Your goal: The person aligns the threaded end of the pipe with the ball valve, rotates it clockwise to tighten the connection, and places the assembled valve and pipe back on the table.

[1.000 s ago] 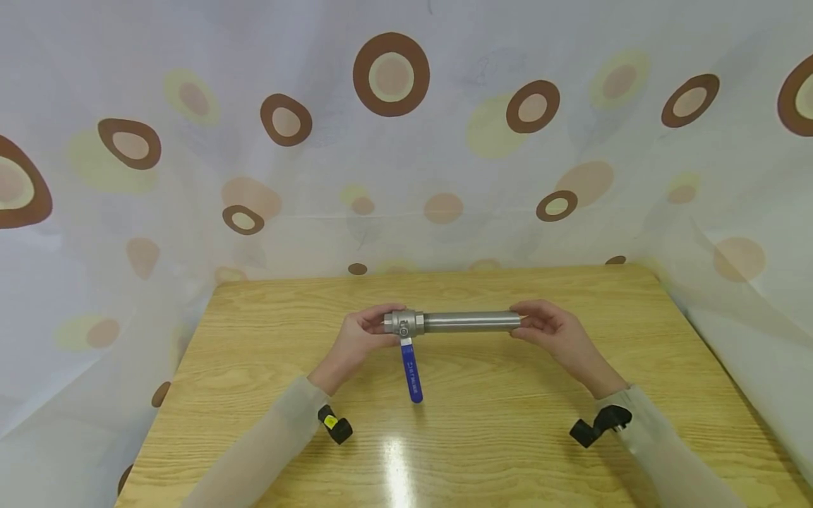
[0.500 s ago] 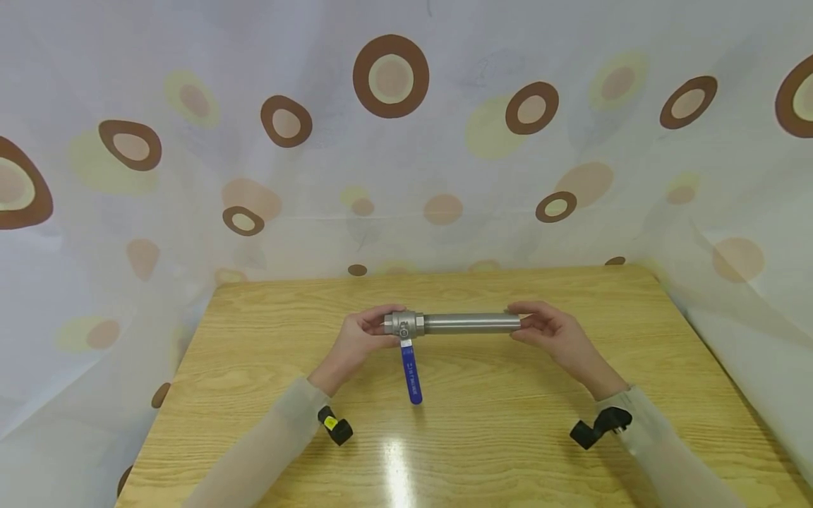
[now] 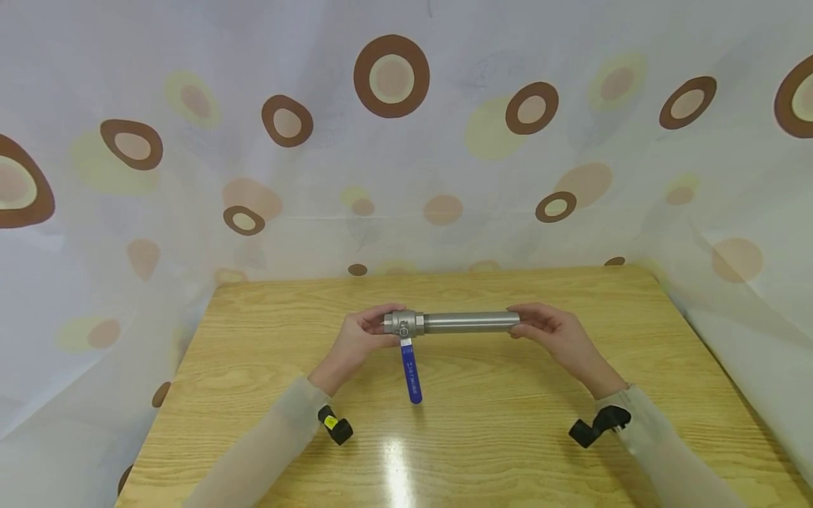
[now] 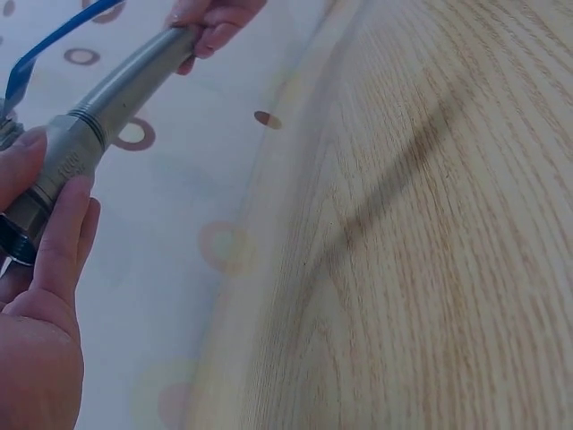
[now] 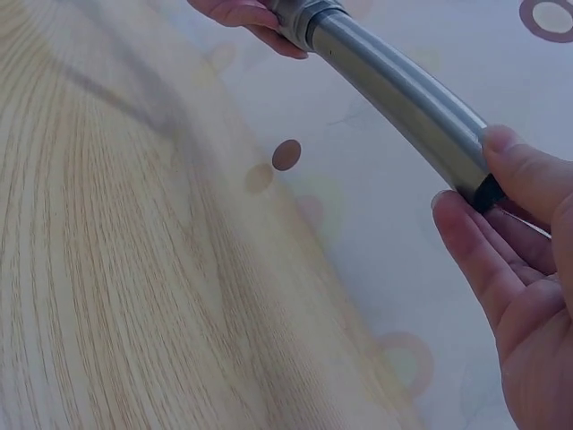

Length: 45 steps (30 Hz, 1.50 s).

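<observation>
A metal ball valve (image 3: 404,323) with a long blue lever handle (image 3: 411,374) is joined to a steel pipe (image 3: 470,322), and both are held level above the table. With thumb and fingers, my left hand (image 3: 356,340) grips the valve body at its left end. The blue lever hangs toward me, square to the pipe. At the pipe's far right end my right hand (image 3: 559,337) pinches the tip. In the right wrist view, the thumb lies on top of the steel pipe (image 5: 403,98) and a fingertip touches below, beside its dark open end.
Below is a wood-grain table (image 3: 483,437), with the pipe's shadow falling on it in the wrist views. A white curtain (image 3: 444,155) with brown and yellow circles encloses the back and sides. Each wrist wears a small black camera (image 3: 335,425).
The right fingers have shifted slightly on the pipe's end. The left hand, the valve and its lever have stayed practically still.
</observation>
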Each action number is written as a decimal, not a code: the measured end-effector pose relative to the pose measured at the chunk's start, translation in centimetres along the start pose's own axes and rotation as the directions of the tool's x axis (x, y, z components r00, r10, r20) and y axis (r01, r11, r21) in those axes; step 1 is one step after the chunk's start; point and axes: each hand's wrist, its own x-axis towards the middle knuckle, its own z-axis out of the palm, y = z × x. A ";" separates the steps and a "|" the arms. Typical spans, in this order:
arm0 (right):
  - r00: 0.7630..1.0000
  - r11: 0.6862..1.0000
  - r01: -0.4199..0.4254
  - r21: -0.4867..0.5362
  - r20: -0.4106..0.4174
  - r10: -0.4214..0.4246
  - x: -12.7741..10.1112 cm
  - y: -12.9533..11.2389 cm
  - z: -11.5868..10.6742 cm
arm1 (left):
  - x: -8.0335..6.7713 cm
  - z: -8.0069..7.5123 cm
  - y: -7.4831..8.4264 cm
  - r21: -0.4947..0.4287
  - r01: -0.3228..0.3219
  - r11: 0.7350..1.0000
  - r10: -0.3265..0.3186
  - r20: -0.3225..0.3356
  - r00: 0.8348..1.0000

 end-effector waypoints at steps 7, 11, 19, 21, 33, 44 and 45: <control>0.999 0.996 0.039 0.085 0.020 -0.041 0.0 0.0 0.1 | 0.0 -0.1 0.0 0.001 -0.008 1.000 0.008 -0.007 1.000; 1.000 0.999 0.025 0.036 -0.003 -0.025 0.0 0.1 0.1 | -0.1 -0.1 0.0 0.003 -0.012 1.000 0.012 -0.005 1.000; 1.000 1.000 -0.020 -0.004 -0.006 0.020 0.0 -0.1 0.0 | 0.0 -0.2 -0.2 0.000 -0.020 1.000 0.020 0.006 1.000; 1.000 1.000 -0.011 0.024 0.004 0.011 0.0 -0.1 0.1 | 0.0 -0.1 -0.2 -0.006 -0.020 1.000 0.020 0.004 1.000; 1.000 1.000 -0.003 0.026 -0.001 0.003 0.0 0.1 0.0 | 0.0 0.0 -0.1 -0.019 -0.010 1.000 0.010 -0.005 1.000; 1.000 0.997 0.023 0.068 0.010 -0.023 0.1 0.3 0.1 | 0.0 0.1 0.0 -0.036 -0.005 0.999 0.005 -0.010 1.000; 1.000 0.998 0.022 0.063 0.009 -0.022 0.1 0.3 0.1 | 0.1 0.1 0.0 -0.039 -0.004 0.999 0.004 -0.010 1.000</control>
